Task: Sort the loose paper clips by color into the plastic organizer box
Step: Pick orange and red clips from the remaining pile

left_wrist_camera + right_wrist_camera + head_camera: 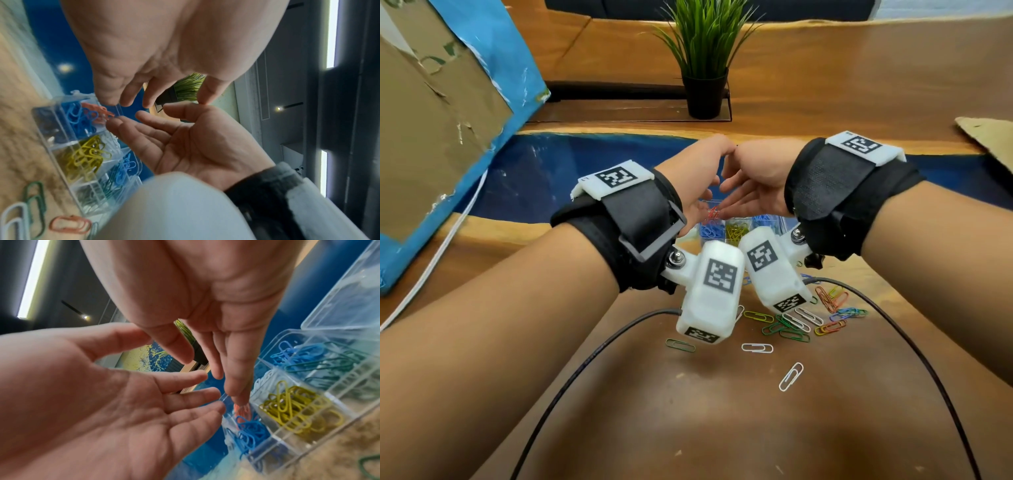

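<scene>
The clear plastic organizer box (781,224) lies on the table under both hands, its lid (339,296) open. Its compartments hold blue clips (74,113), yellow clips (296,410), teal and light blue clips (320,360). Red clips (96,112) lie at the far left corner beside the blue ones. My left hand (709,185) and right hand (736,185) hover over that corner, palms facing, thumbs nearly touching. The fingers are relaxed and hold nothing. Several loose clips (791,322) of mixed colors lie nearer me on the wood.
A potted plant (705,96) stands behind the box. A large cardboard and blue box (448,137) fills the left side. Two dark cables (585,359) curve over the near table. Single white clips (791,376) and a green one (680,345) lie apart.
</scene>
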Available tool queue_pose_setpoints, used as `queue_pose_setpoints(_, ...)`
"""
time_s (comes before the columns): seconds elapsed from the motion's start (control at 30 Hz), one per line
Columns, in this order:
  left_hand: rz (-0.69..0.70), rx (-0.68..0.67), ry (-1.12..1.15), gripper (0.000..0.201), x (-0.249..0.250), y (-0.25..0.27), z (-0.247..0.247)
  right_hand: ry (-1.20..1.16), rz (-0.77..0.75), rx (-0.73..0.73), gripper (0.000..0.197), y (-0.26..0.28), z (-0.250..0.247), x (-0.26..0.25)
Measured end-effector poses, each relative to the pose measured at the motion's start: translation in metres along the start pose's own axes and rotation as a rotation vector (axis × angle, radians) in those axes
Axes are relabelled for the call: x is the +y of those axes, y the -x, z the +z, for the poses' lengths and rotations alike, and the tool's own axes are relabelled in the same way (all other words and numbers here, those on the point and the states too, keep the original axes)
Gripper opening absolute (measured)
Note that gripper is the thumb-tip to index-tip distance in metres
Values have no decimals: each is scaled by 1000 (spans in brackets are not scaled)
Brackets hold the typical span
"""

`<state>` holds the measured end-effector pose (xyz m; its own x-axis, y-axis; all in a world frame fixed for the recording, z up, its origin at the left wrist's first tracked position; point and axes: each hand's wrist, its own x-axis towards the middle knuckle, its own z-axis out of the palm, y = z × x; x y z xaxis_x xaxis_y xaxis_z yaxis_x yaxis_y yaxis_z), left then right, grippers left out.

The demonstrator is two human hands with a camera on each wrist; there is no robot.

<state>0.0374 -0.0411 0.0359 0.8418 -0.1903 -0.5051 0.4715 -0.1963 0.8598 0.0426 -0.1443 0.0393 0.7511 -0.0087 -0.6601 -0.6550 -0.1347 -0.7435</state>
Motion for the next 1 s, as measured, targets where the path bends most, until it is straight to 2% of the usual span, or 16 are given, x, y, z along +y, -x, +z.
queue_pose_setpoints(0.1, 33, 29, -51, 46, -3, 0, -4, 71, -30, 27, 25, 0, -2, 1)
queue_pose_setpoints(0.27, 137, 52, -242, 11, -12, 2, -22, 357, -222, 102, 9, 10, 2, 7)
queue_pose_setpoints(0.37, 182, 28, -609, 10, -22, 3, -37, 694, -315, 103, 13, 18, 9, 21)
queue_pose_setpoints(0.47, 232, 77, -1042, 11, -33, 6, -45, 1026, -392, 155, 19, 25, 19, 34)
queue_pose_setpoints(0.53, 275, 122, -1216, 8, -38, 8, -45, 1127, -429, 170, 18, 27, 28, 38)
queue_pose_setpoints(0.6, 293, 112, -1301, 9, -42, 8, -42, 1223, -488, 189, 20, 26, 38, 39)
queue_pose_setpoints(0.67, 309, 106, -1366, 10, -45, 7, -37, 1281, -535, 213, 20, 25, 42, 38)
queue_pose_setpoints(0.77, 346, 149, -1461, 18, -48, 4, -30, 1269, -522, 219, 16, 31, 28, 36)
queue_pose_setpoints(0.9, 339, 151, -1502, 17, -48, 2, -27, 1147, -393, 184, 14, 40, -19, 53)
queue_pose_setpoints(1.0, 323, 124, -1496, 16, -48, 1, -27, 1181, -330, 267, 15, 38, -44, 68)
